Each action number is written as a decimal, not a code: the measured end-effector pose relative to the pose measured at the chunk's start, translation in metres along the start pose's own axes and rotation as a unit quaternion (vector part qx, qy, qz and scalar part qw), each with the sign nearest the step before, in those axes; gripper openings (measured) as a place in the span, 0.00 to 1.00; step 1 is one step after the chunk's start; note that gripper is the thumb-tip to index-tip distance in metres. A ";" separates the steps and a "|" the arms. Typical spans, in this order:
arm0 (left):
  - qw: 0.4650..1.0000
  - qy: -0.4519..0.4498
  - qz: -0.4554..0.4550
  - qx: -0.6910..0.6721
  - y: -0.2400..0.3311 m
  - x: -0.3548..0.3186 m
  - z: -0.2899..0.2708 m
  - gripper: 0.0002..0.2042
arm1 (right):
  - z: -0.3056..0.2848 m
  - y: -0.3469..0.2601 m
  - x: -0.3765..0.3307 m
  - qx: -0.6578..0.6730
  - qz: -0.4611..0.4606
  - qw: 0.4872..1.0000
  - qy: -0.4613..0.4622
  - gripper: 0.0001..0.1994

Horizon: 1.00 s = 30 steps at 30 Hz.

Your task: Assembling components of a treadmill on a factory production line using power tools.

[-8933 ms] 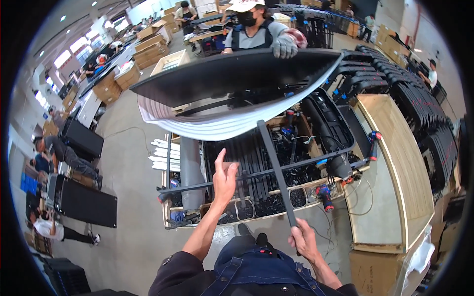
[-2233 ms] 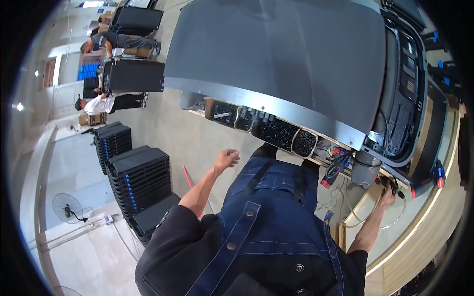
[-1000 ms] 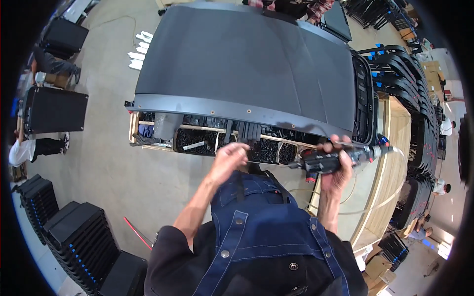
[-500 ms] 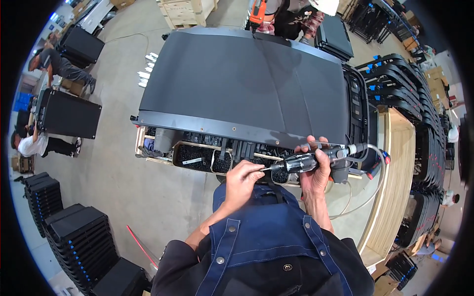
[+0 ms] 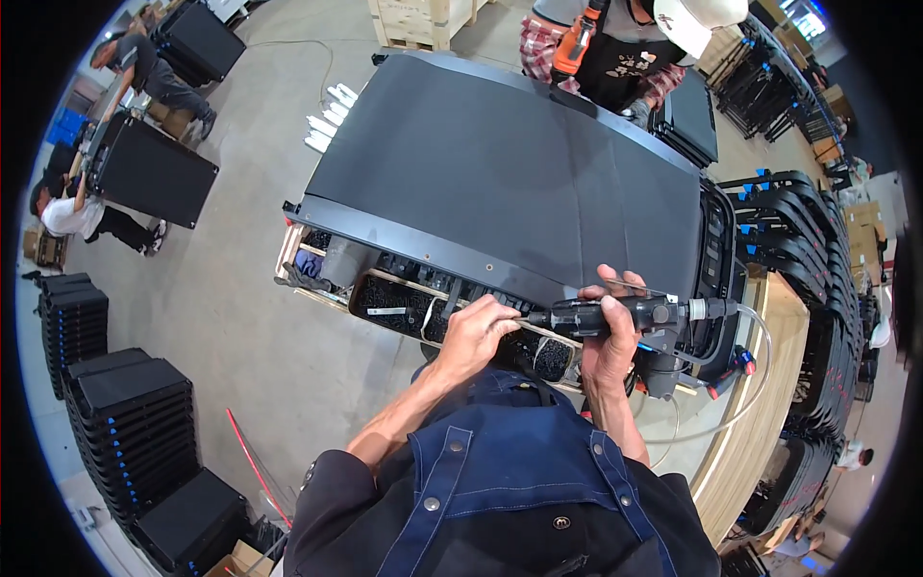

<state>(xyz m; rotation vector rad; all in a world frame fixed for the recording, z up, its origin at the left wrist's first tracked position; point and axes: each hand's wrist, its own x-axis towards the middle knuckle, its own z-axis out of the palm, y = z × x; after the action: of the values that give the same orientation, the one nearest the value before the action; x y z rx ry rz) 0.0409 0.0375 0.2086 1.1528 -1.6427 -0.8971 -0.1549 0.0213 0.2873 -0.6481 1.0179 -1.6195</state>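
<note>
My right hand [image 5: 612, 338] is closed around a black air screwdriver [image 5: 586, 318], which lies nearly level across the palm. A clear air hose [image 5: 764, 361] runs from its rear end. My left hand [image 5: 473, 335] pinches at the front tip of the driver; whatever small piece sits between those fingertips is too hidden to name. Both hands are just in front of the near side rail [image 5: 385, 234] of a treadmill-like deck with a black belt [image 5: 481, 163]. Beneath them, a black parts bin [image 5: 385, 308] holds many small dark fasteners and a pale metal strip.
Across the deck a co-worker in a white cap [image 5: 687, 24] has an orange power tool [image 5: 574, 46]. A wooden crate [image 5: 760, 385] stands at right beside stacked black frames [image 5: 798, 231]. Black panels [image 5: 125, 385] are piled at left. Two people handle a black unit [image 5: 159, 173] farther off.
The view has turned, so the deck appears more slanted and the co-worker shows more fully. The driver has levelled out in my right hand; my left fingers stay at its tip.
</note>
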 end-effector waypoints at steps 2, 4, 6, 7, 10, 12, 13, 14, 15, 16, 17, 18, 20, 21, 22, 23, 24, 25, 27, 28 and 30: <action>0.986 0.010 -0.092 -0.140 -0.008 -0.005 0.002 0.06 | 0.015 0.003 0.005 0.000 0.010 1.000 0.015 0.28; 0.943 0.018 -0.179 -0.280 -0.020 -0.007 0.002 0.07 | 0.020 0.008 0.007 -0.006 0.017 1.000 0.023 0.28; 0.857 -0.050 -0.276 -0.432 -0.036 -0.002 -0.003 0.08 | 0.024 0.016 0.012 -0.020 -0.004 1.000 -0.004 0.28; 0.771 -0.046 -0.318 -0.550 -0.045 0.000 0.001 0.11 | 0.027 0.019 0.015 -0.026 -0.024 0.999 -0.027 0.28; 0.534 0.007 -0.381 -0.755 -0.057 0.015 0.024 0.12 | 0.044 0.033 0.027 -0.074 -0.095 0.989 -0.079 0.28; 0.505 0.027 -0.376 -0.777 -0.066 0.023 0.033 0.11 | 0.055 0.044 0.035 -0.114 -0.143 0.974 -0.134 0.28; 0.478 0.049 -0.371 -0.795 -0.070 0.026 0.035 0.11 | 0.059 0.051 0.040 -0.141 -0.143 0.966 -0.163 0.27; 0.477 0.070 -0.396 -0.782 -0.073 0.027 0.036 0.13 | 0.062 0.055 0.041 -0.161 -0.152 0.959 -0.179 0.27; 0.475 0.071 -0.396 -0.783 -0.074 0.026 0.039 0.13 | 0.065 0.057 0.042 -0.180 -0.160 0.951 -0.194 0.26; 0.500 0.066 -0.429 -0.749 -0.069 0.028 0.036 0.15 | 0.068 0.059 0.044 -0.181 -0.158 0.951 -0.195 0.26; 0.524 0.060 -0.460 -0.714 -0.064 0.031 0.033 0.16 | 0.071 0.061 0.046 -0.207 -0.160 0.942 -0.210 0.26; 0.538 0.068 -0.482 -0.688 -0.063 0.036 0.030 0.19 | 0.074 0.063 0.048 -0.232 -0.162 0.932 -0.226 0.26; 0.514 0.096 -0.485 -0.701 -0.066 0.043 0.034 0.19 | 0.085 0.064 0.055 -0.245 -0.150 0.928 -0.236 0.25; 0.490 0.122 -0.487 -0.713 -0.066 0.045 0.037 0.20 | 0.091 0.065 0.058 -0.257 -0.140 0.925 -0.244 0.24; 0.484 0.130 -0.478 -0.722 -0.063 0.047 0.040 0.20 | 0.098 0.066 0.060 -0.234 -0.109 0.941 -0.218 0.23; 0.482 0.134 -0.476 -0.723 -0.062 0.043 0.038 0.20 | 0.103 0.065 0.061 -0.255 -0.111 0.941 -0.192 0.23; 0.523 0.096 -0.469 -0.705 -0.061 0.036 0.035 0.21 | 0.101 0.067 0.062 -0.243 -0.093 0.946 -0.195 0.23; 0.564 0.056 -0.463 -0.682 -0.056 0.027 0.028 0.21 | 0.096 0.070 0.061 -0.230 -0.076 0.951 -0.193 0.22; 0.711 0.071 -0.455 -0.531 -0.045 0.011 0.002 0.26 | 0.078 0.079 0.072 -0.167 -0.118 0.911 -0.359 0.22; 0.763 0.166 -0.462 -0.420 -0.051 0.005 -0.006 0.28 | 0.081 0.076 0.070 -0.188 -0.097 0.896 -0.390 0.22; 0.806 0.278 -0.406 -0.329 -0.081 0.007 -0.026 0.29 | 0.085 0.074 0.075 -0.190 -0.054 0.895 -0.400 0.22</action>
<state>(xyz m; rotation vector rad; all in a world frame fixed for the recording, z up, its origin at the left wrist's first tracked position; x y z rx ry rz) 0.0882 0.0053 0.1451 1.4116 -0.2363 -1.3371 -0.0701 -0.0804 0.2585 -1.5072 0.6678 -1.0531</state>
